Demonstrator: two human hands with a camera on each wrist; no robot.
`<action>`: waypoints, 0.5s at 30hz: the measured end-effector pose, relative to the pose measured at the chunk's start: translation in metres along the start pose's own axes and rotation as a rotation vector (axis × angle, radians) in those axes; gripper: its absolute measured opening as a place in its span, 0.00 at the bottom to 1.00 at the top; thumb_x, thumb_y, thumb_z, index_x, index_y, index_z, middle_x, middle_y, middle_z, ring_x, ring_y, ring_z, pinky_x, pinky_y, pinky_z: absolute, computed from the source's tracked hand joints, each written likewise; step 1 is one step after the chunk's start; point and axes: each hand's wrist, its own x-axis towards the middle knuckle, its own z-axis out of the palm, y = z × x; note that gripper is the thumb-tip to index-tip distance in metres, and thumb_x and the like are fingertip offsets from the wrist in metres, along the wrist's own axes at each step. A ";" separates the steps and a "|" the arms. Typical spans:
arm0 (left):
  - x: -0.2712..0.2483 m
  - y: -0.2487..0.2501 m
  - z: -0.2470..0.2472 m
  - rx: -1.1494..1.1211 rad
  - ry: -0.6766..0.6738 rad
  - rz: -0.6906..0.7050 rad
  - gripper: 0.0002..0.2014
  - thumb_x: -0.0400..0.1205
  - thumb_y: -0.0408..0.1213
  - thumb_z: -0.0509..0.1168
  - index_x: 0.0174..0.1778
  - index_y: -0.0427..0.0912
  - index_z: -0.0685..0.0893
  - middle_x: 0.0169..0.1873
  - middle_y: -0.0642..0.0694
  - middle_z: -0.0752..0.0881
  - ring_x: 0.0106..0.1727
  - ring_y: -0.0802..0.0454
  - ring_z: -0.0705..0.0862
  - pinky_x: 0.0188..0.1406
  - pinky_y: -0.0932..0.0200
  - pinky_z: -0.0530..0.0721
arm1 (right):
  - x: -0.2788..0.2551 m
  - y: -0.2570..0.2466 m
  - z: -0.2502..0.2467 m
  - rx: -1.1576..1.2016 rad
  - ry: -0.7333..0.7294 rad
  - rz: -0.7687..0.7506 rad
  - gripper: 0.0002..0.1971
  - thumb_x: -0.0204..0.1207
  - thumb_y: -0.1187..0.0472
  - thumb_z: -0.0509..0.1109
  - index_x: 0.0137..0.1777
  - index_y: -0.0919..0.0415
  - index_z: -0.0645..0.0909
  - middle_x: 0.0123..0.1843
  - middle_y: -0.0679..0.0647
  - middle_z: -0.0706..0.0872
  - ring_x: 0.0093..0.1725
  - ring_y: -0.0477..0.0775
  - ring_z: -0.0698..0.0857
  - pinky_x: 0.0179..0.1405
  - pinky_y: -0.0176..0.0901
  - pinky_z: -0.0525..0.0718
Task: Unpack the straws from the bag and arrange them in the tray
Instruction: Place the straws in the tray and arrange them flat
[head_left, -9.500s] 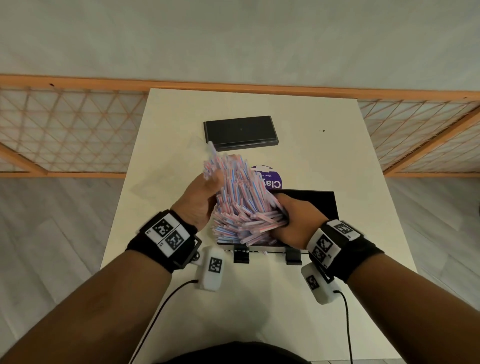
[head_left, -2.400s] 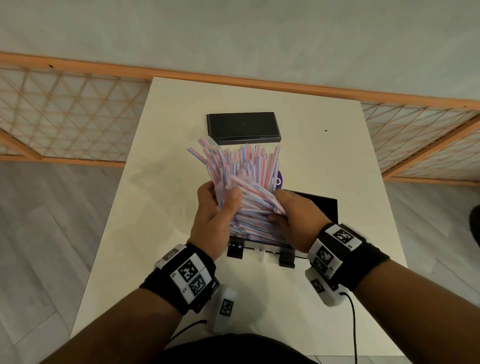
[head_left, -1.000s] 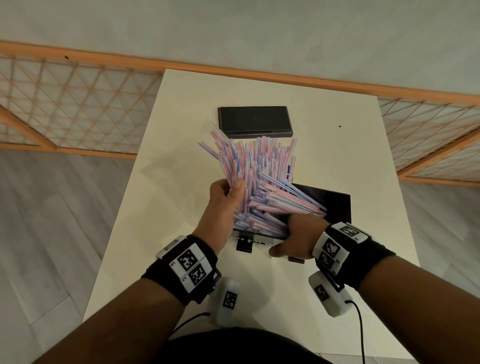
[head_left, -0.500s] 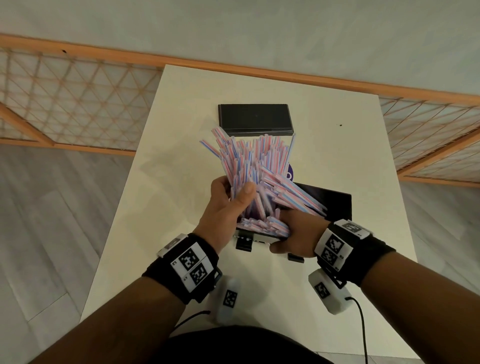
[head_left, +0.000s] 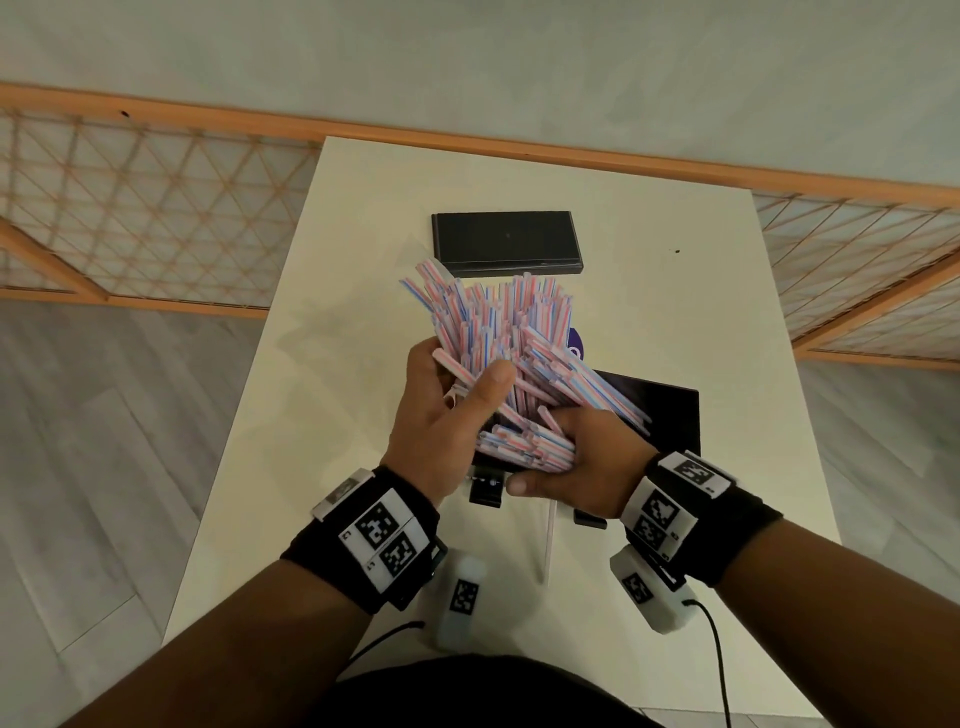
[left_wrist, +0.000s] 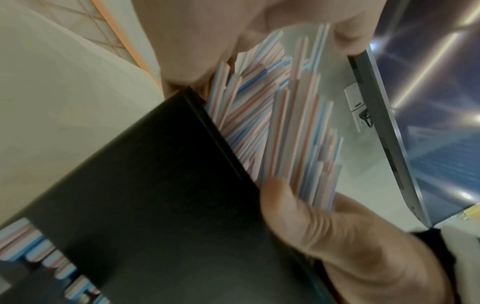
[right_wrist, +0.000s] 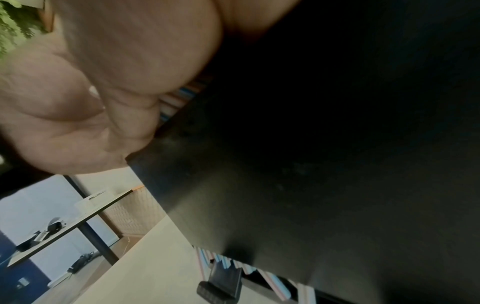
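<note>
A big bundle of pink, blue and white striped straws (head_left: 498, 332) fans upward over the black tray (head_left: 665, 410). My left hand (head_left: 447, 415) grips the bundle from the left, thumb across its middle. My right hand (head_left: 571, 467) curls round the near ends of the straws at the tray's front edge. In the left wrist view the straws (left_wrist: 275, 123) stand behind the tray's dark wall (left_wrist: 155, 205). The right wrist view shows mostly the tray (right_wrist: 311, 144), with a few straw ends (right_wrist: 179, 98) beside my fingers. One loose straw (head_left: 549, 540) lies on the table in front of the tray.
A flat black box (head_left: 506, 241) lies further back on the white table (head_left: 675, 291). A purple label of the bag (head_left: 577, 349) peeks out behind the straws. Two black clips (head_left: 485, 491) sit at the tray's front edge. Wooden lattice railings flank the table.
Both hands have closed tighter on the bundle, the right one gathering the near ends. A single straw now lies on the table in front of the tray.
</note>
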 end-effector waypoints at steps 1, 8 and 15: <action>0.000 -0.002 0.001 0.031 0.003 0.007 0.38 0.75 0.63 0.74 0.71 0.38 0.77 0.63 0.41 0.88 0.64 0.45 0.89 0.66 0.38 0.87 | 0.001 0.000 0.001 0.001 0.005 -0.005 0.18 0.65 0.42 0.82 0.33 0.37 0.73 0.31 0.33 0.77 0.32 0.30 0.77 0.34 0.24 0.69; 0.000 -0.012 -0.004 0.040 0.080 0.014 0.41 0.66 0.62 0.78 0.69 0.42 0.76 0.64 0.46 0.87 0.63 0.51 0.89 0.61 0.50 0.90 | -0.005 0.006 -0.002 -0.152 -0.084 0.081 0.23 0.64 0.31 0.76 0.44 0.44 0.70 0.36 0.38 0.75 0.40 0.47 0.79 0.44 0.38 0.77; 0.006 -0.005 -0.004 -0.018 0.126 0.099 0.29 0.79 0.56 0.68 0.70 0.41 0.74 0.64 0.46 0.87 0.65 0.58 0.88 0.62 0.59 0.87 | -0.015 0.023 -0.008 -0.216 -0.111 0.193 0.24 0.62 0.30 0.77 0.43 0.47 0.76 0.37 0.43 0.87 0.39 0.45 0.87 0.42 0.39 0.85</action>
